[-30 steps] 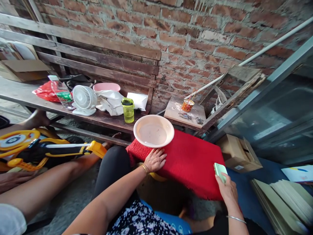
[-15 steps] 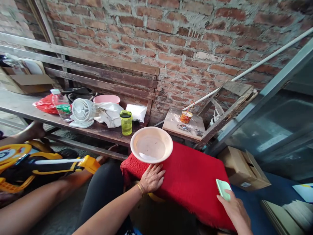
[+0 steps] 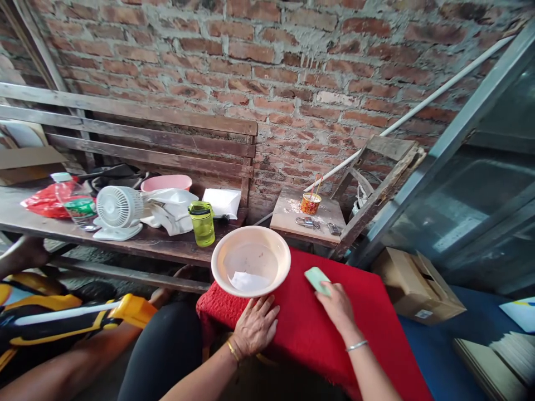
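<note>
A cream basin [image 3: 284, 262] stands on the red cloth [image 3: 309, 340] at the middle, with what looks like shallow water and dark specks inside. The white patch [image 3: 249, 280] in it may be a reflection; I cannot tell. My left hand [image 3: 254, 328] lies flat on the cloth with fingers spread, its fingertips at the basin's near side. Whether they touch the rim is unclear. To the right of the basin, my right hand [image 3: 337, 306] grips a pale green phone [image 3: 316, 278] above the cloth, its fingers partly hiding the lower end.
On the wooden bench [image 3: 154, 244] at left are a white fan [image 3: 119, 209], a green drink bottle [image 3: 202, 224], a clear bottle and a pink basin. A small table [image 3: 288, 214] behind holds a cup and padlocks. A cardboard box [image 3: 418, 287] sits right; another person's legs show left.
My right hand has carried the phone leftward from the cloth's right edge towards the basin. My left hand stays beside the basin. The view has shifted slightly.
</note>
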### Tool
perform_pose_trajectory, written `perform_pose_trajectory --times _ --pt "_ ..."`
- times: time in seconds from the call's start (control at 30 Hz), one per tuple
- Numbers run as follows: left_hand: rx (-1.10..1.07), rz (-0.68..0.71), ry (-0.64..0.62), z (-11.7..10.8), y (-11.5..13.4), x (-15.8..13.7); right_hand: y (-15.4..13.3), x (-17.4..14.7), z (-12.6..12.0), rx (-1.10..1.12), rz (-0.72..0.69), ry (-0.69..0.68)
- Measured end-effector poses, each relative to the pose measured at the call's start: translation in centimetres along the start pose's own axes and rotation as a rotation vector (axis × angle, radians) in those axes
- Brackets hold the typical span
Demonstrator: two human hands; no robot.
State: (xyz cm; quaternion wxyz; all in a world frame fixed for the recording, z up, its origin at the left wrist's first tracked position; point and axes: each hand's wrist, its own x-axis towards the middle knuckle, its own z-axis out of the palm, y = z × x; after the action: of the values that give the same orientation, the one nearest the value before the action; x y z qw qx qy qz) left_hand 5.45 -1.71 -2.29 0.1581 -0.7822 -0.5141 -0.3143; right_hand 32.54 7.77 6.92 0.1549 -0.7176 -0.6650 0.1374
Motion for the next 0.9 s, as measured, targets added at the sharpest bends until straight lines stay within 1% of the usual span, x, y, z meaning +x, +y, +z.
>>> perform_pose_trajectory --times 0.07,0.17,0.23,0.27,0.3,0.33,0.37,0.43,0.57,0.63,0.67,0.7,0.73,0.77,0.83,0.9 --pt "0.001 -0.005 0.005 0.1 0.1 0.0 4.9 0.5 -3.3 -0.019 0.193 0.042" --pt "0.006 -0.008 0.024 0.3 0.1 0.0 11.7 -0.1 -8.0 -0.057 0.472 0.101" --pt "0.008 -0.007 0.050 0.4 0.2 0.0 14.6 -0.9 -9.9 -0.051 0.635 0.163" --pt "0.008 -0.007 0.058 0.5 0.2 0.0 15.3 -1.2 -10.2 -0.035 0.676 0.197" --pt "0.009 -0.006 0.062 0.4 0.2 0.1 15.4 -1.4 -10.0 -0.010 0.664 0.224" --pt "0.011 -0.005 0.059 0.4 0.1 0.1 14.9 -1.5 -9.4 0.017 0.603 0.239" --pt "0.012 -0.003 0.053 0.3 0.1 0.1 13.8 -1.6 -8.5 0.043 0.509 0.240" --pt "0.015 -0.003 0.041 0.2 0.1 0.2 10.2 -1.3 -5.7 0.080 0.312 0.203" --pt "0.039 0.022 0.014 -0.5 -0.1 0.3 0.9 -0.5 0.7 0.125 0.003 0.101" --pt "0.057 0.046 -0.009 -0.8 -0.2 0.4 -2.4 -0.2 2.9 0.128 -0.116 0.063" --pt "0.063 0.056 -0.012 -1.0 -0.3 0.4 -3.3 0.0 3.4 0.121 -0.149 0.053" --pt "0.068 0.061 -0.007 -1.0 -0.3 0.4 -3.6 0.2 3.6 0.105 -0.153 0.050" --pt "0.071 0.064 0.003 -1.1 -0.3 0.4 -3.2 0.5 3.3 0.080 -0.131 0.051" --pt "0.073 0.065 0.012 -1.0 -0.3 0.5 -2.2 0.8 2.5 0.050 -0.084 0.055" --pt "0.069 0.063 0.025 -0.8 -0.2 0.5 1.4 1.1 0.1 -0.014 0.054 0.074" --pt "0.051 0.040 0.047 -0.4 0.0 0.4 6.5 1.1 -3.2 -0.079 0.183 0.113"
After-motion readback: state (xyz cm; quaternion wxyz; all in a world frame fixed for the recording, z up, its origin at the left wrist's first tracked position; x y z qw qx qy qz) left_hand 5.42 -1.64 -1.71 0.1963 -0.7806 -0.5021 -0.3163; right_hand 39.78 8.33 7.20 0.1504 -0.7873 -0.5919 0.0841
